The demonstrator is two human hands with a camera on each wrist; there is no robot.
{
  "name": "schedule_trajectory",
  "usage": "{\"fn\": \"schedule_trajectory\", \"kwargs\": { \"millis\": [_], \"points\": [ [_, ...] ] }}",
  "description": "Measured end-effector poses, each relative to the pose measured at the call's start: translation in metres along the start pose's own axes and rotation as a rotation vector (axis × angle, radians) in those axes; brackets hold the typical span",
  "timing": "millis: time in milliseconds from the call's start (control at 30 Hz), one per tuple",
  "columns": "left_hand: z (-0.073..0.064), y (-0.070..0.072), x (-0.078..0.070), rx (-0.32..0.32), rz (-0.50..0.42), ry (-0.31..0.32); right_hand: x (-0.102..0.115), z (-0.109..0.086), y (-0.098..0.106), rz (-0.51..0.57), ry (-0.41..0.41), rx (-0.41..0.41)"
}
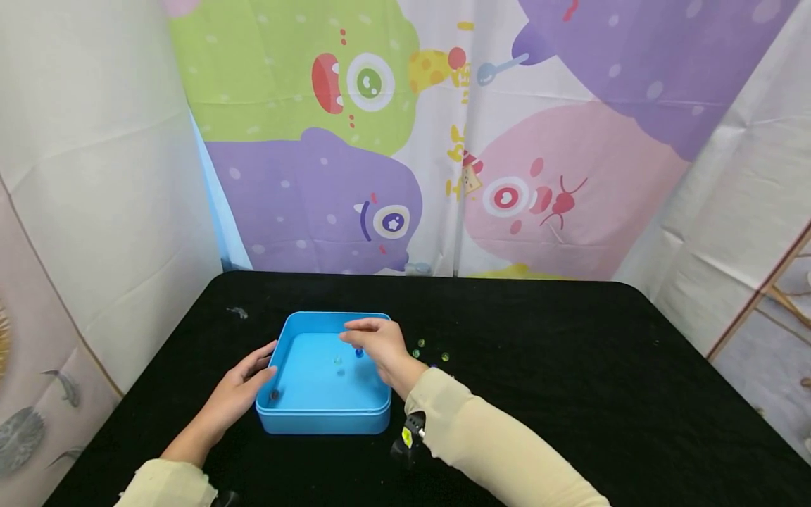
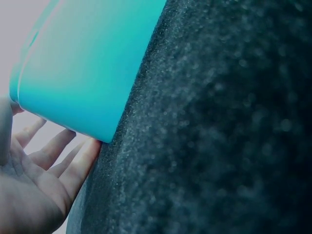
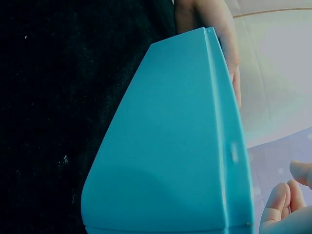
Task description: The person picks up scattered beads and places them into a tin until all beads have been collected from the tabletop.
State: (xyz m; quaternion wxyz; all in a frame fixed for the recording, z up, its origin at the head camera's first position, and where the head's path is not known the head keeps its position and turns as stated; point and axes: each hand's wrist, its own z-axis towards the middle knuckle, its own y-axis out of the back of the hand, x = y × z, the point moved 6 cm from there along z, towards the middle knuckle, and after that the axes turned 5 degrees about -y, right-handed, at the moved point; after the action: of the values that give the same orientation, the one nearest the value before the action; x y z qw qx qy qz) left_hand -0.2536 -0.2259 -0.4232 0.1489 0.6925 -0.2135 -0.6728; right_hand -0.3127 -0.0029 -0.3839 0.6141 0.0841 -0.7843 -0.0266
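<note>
Pinches the near wall of the blue box (image 1: 323, 422) with the left hand (image 1: 242, 384), thumb over the rim and fingers spread against the outside. Has the box between both hands, on black cloth (image 1: 570, 394). Holds the right hand (image 1: 379, 346) above the opposite side, loosely open, with thumb and fingers parted and nothing visible between them. Shows a blue bead (image 1: 359, 353) just below those fingertips; cannot tell whether touching. Has a clear bead (image 1: 338, 360) farther left of the right fingers, inside the box, and a dark bead (image 1: 274, 394) by the left thumb. Shows greenish beads (image 1: 416, 353) outside, just right of the right hand.
</note>
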Motion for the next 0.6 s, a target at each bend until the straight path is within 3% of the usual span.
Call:
{"fn": "schedule_trajectory", "kwargs": {
  "millis": [600],
  "points": [
    [0.001,-0.001,0.0,0.004,0.019,0.004,-0.006,-0.002,0.019,0.044,-0.003,0.007]
  ]
}}
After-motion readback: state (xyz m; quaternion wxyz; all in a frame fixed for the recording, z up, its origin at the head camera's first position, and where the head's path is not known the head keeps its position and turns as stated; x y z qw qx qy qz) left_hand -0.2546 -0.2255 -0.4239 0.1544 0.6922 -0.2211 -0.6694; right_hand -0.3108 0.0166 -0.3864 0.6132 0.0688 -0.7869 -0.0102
